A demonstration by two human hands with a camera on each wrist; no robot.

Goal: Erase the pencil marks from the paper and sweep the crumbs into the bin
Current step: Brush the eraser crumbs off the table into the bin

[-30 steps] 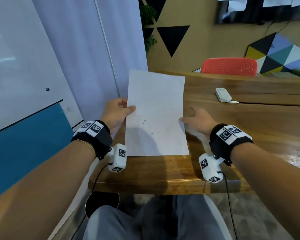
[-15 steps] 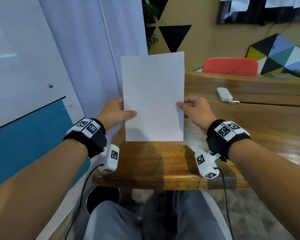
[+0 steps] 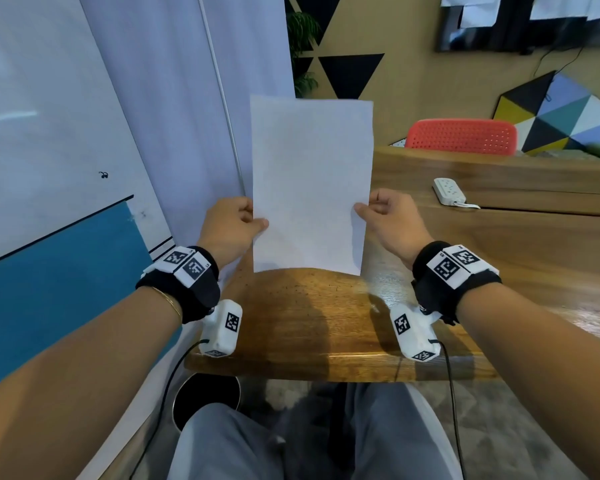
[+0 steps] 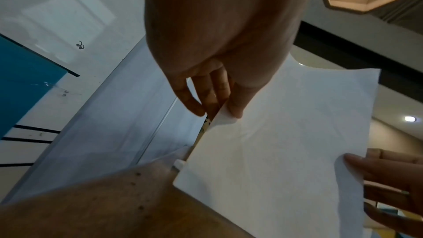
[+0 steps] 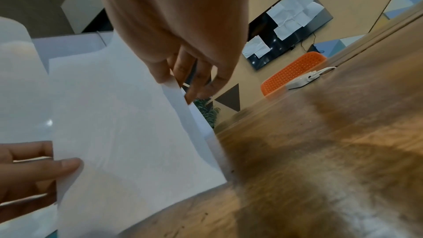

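White paper [image 3: 310, 188] stands nearly upright between my two hands, its lower edge at or just above the wooden table [image 3: 499, 258]; I cannot tell whether it touches. At the left edge, my left hand [image 3: 230, 227] pinches the sheet, thumb on the side facing me and fingers [image 4: 207, 93] behind. At the right edge, my right hand [image 3: 388, 221] pinches in the same manner, thumb in front and fingers [image 5: 194, 79] curled behind. No pencil marks are visible on the side facing me, and no crumbs can be made out at this resolution. Judged step: erasing appears complete, and the sheet is tipped up to shed crumbs off its lower edge. The dark round bin [image 3: 207, 398] sits on the floor below and just inside my left wrist, under the table's near edge. The next move calls for gathering any crumbs on the table below the sheet toward that near-left edge and over the bin, keeping both pinches firm so the sheet does not buckle.
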